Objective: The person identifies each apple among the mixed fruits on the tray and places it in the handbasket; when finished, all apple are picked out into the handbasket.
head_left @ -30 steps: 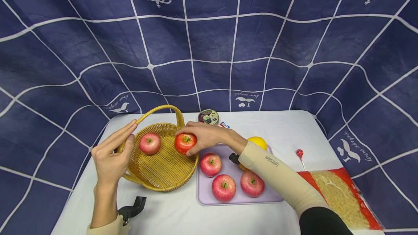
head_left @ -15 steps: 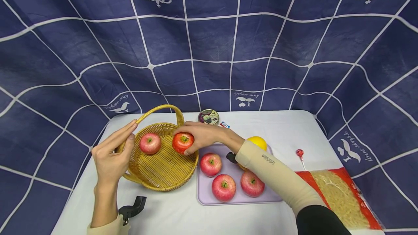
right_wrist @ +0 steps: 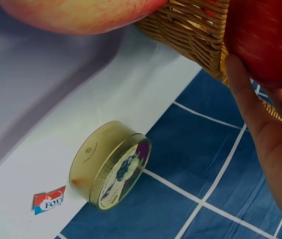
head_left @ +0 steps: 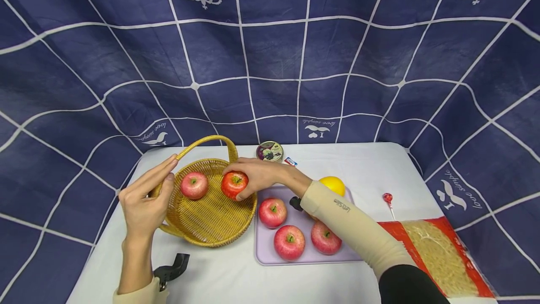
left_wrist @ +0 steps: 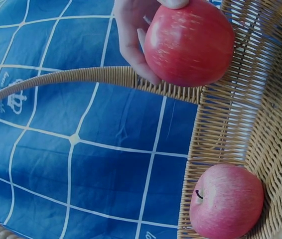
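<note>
A yellow wicker basket [head_left: 215, 222] with an arched handle [head_left: 206, 140] stands on the left of the table. My left hand [head_left: 145, 203] holds that handle on its left side, thumb and fingers around it. In my right hand [head_left: 257, 175] is a deep red apple [head_left: 234, 185], gripped from the right and held over the basket's right part. The left wrist view shows this red apple [left_wrist: 190, 42] above the rim, with fingers around it. One pinkish apple [head_left: 194, 185] lies inside the basket on the left.
Right of the basket, a lilac tray [head_left: 312, 262] bears several apples [head_left: 289, 242] and a yellow fruit [head_left: 333, 185], partly behind the right sleeve. At the back are a round tin [head_left: 270, 151] and a small wrapper [head_left: 290, 161]. A lollipop [head_left: 387, 198] and a red-edged bag [head_left: 438, 252] lie right.
My right hand has moved slightly left with the red apple, further over the basket. My left hand has stayed on the handle.
</note>
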`<move>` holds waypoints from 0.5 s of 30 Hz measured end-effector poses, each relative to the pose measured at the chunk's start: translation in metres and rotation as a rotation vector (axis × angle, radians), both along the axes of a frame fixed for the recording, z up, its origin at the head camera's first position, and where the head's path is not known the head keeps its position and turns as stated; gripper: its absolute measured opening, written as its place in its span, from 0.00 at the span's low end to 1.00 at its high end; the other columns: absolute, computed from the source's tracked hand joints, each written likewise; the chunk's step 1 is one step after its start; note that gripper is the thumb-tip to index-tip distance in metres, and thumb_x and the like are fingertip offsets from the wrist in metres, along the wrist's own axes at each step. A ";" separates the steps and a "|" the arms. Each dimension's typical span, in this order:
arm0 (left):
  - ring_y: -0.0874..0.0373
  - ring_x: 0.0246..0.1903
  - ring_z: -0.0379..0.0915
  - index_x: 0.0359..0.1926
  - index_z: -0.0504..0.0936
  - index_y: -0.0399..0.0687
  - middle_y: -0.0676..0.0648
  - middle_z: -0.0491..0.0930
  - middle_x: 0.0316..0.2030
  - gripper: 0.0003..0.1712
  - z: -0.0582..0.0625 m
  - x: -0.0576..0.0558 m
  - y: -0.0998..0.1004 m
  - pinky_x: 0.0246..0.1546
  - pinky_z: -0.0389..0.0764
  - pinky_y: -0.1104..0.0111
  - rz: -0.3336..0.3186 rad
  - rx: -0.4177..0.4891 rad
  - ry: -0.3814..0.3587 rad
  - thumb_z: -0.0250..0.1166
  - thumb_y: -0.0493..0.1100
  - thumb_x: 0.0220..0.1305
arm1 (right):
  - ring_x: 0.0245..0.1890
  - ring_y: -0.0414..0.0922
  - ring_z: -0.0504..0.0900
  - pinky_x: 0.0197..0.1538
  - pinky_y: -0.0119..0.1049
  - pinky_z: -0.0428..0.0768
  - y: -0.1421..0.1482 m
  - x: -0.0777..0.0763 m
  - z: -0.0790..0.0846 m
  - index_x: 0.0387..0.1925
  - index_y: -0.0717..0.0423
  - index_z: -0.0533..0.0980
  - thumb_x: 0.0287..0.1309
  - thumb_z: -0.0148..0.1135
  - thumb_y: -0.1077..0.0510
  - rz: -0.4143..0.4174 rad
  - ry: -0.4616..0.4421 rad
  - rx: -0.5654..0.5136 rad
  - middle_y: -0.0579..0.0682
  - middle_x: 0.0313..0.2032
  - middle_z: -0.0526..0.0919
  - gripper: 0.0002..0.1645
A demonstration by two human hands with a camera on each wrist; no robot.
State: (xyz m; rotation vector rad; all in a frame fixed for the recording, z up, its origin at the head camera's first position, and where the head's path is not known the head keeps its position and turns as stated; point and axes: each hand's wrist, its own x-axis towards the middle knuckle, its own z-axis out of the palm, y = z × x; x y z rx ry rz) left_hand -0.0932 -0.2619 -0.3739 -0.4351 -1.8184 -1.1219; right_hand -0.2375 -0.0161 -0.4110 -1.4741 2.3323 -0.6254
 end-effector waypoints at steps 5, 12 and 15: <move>0.53 0.50 0.85 0.43 0.88 0.30 0.37 0.87 0.47 0.13 -0.001 0.000 -0.001 0.57 0.81 0.70 -0.001 0.002 0.000 0.65 0.25 0.57 | 0.51 0.35 0.75 0.54 0.27 0.75 -0.004 -0.002 -0.001 0.65 0.37 0.71 0.46 0.76 0.39 -0.003 -0.006 0.015 0.40 0.54 0.74 0.43; 0.54 0.50 0.85 0.43 0.88 0.30 0.37 0.87 0.47 0.13 -0.003 -0.001 -0.003 0.57 0.81 0.71 -0.003 0.002 -0.001 0.65 0.25 0.57 | 0.51 0.36 0.74 0.55 0.28 0.74 -0.010 -0.003 -0.002 0.65 0.39 0.71 0.46 0.77 0.39 0.008 -0.007 0.040 0.40 0.54 0.74 0.43; 0.53 0.50 0.85 0.43 0.88 0.30 0.37 0.87 0.47 0.13 -0.003 -0.001 -0.003 0.56 0.81 0.70 -0.003 0.001 0.000 0.65 0.25 0.57 | 0.51 0.36 0.74 0.55 0.27 0.74 -0.012 -0.003 0.000 0.65 0.40 0.71 0.46 0.77 0.40 0.007 -0.010 0.056 0.41 0.54 0.75 0.44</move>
